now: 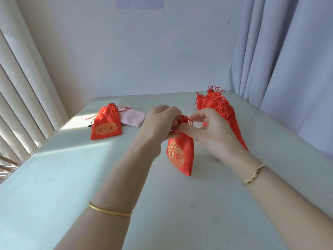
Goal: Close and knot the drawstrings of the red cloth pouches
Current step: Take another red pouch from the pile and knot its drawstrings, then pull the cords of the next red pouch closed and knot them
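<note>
A red cloth pouch (181, 154) with a gold round print hangs just above the table between my hands, its neck gathered. My left hand (158, 126) pinches a red drawstring at the left of the neck. My right hand (214, 134) pinches the string at the right of the neck, fingers spread over the pouch top. A second red pouch (106, 128) with its neck drawn lies flat at the far left, strings loose beside it. A pile of several red pouches (219, 109) with knotted string loops lies at the far right, partly hidden behind my right hand.
A pale pink cloth (132, 117) lies behind the left pouch. The white table (72, 177) meets a wall at the back. Window blinds (21, 109) run along the left edge and a grey curtain (288, 60) hangs at the right.
</note>
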